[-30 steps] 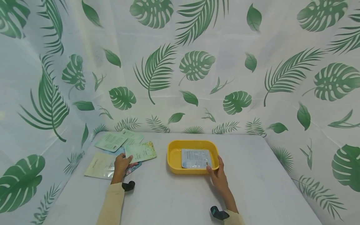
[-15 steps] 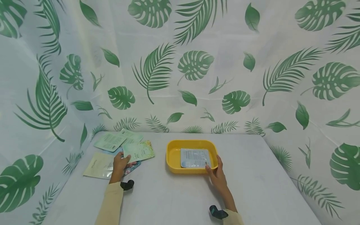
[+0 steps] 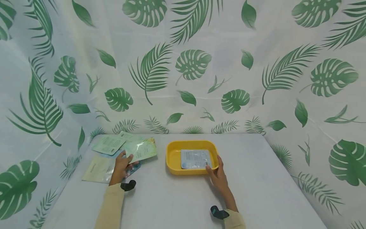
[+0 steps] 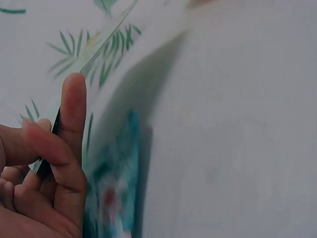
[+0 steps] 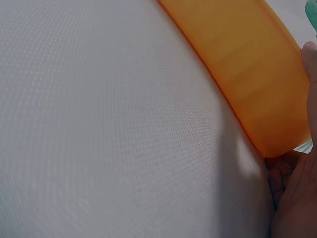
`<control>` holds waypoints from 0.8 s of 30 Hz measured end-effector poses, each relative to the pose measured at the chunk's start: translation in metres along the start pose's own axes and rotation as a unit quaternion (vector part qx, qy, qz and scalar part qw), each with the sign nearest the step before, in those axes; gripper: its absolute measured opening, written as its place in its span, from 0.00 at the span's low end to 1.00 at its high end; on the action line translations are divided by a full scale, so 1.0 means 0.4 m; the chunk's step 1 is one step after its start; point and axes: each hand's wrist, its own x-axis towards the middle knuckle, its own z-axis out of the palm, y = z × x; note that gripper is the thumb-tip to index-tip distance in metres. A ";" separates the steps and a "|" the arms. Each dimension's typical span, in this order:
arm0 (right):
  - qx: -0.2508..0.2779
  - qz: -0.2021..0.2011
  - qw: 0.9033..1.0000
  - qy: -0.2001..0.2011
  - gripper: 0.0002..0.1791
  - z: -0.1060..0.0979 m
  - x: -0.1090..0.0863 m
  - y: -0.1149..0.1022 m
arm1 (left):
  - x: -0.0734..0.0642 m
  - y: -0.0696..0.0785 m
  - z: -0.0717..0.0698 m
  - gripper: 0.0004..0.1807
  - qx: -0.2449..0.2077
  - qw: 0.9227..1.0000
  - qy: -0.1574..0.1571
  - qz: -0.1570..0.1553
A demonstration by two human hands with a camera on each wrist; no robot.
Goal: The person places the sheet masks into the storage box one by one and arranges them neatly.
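My left hand [image 3: 122,164] pinches a pale green sachet [image 3: 143,150] with a yellow floral end. In the left wrist view the sachet [image 4: 101,42] is seen nearly edge-on, tilted up between thumb and fingers, its shadow on the tabletop. Below it lies a teal floral packet [image 4: 114,188], partly hidden by the hand in the head view. At the yellow tray's [image 3: 170,165] near right corner, my right hand [image 3: 220,179] grips the wall, thumb over the rim and fingers outside. Inside the tray, a silvery-blue packet [image 3: 195,159] lies flat.
A cream packet [image 3: 97,168] lies left of my left hand. Behind it are a green sachet [image 3: 108,144] with a barcode, another green one [image 3: 128,136] and a light blue edge beneath. A leaf-print curtain [image 3: 188,98] encloses the white table [image 3: 171,203] at back and sides.
The green sachet has tilted up, its face now catching light, and its near edge has risen slightly. My right hand keeps its grip on the tray. The whole head view has shifted slightly.
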 end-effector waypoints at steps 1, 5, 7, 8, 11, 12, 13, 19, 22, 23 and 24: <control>-0.001 -0.001 1.000 -0.001 0.46 0.000 0.000 0.000 | -0.003 0.006 0.008 0.22 -0.001 1.000 -0.010 0.003; -0.007 -0.005 1.000 0.003 0.46 -0.001 0.003 -0.001 | -0.007 0.042 0.047 0.23 -0.006 0.998 -0.054 0.028; -0.006 -0.012 1.000 0.005 0.46 0.000 0.005 -0.001 | -0.009 0.060 0.068 0.24 0.001 0.996 -0.076 0.046; -0.007 -0.014 1.000 0.005 0.45 0.001 0.005 -0.001 | -0.009 0.067 0.077 0.25 0.007 0.995 -0.089 0.053; -0.009 -0.016 1.000 0.004 0.45 0.003 0.005 0.000 | -0.016 0.080 0.110 0.29 0.029 0.989 -0.126 0.066; -0.011 -0.016 1.000 0.002 0.45 0.003 0.005 0.000 | -0.020 0.082 0.121 0.30 0.038 0.987 -0.140 0.069; -0.013 -0.013 1.000 0.002 0.45 0.003 0.005 0.001 | -0.025 0.083 0.132 0.31 0.046 0.984 -0.156 0.072; -0.016 -0.013 1.000 0.003 0.45 0.006 0.004 0.001 | -0.051 0.089 0.202 0.19 0.072 0.973 -0.212 0.064; -0.018 -0.013 1.000 0.004 0.46 0.008 0.003 0.000 | -0.059 0.091 0.231 0.16 0.077 0.972 -0.217 0.054; -0.017 -0.014 1.000 0.004 0.45 0.008 0.003 0.000 | -0.060 0.091 0.240 0.16 0.078 0.972 -0.217 0.051; -0.017 -0.016 1.000 0.004 0.45 0.008 0.002 -0.001 | -0.061 0.090 0.248 0.16 0.079 0.971 -0.218 0.050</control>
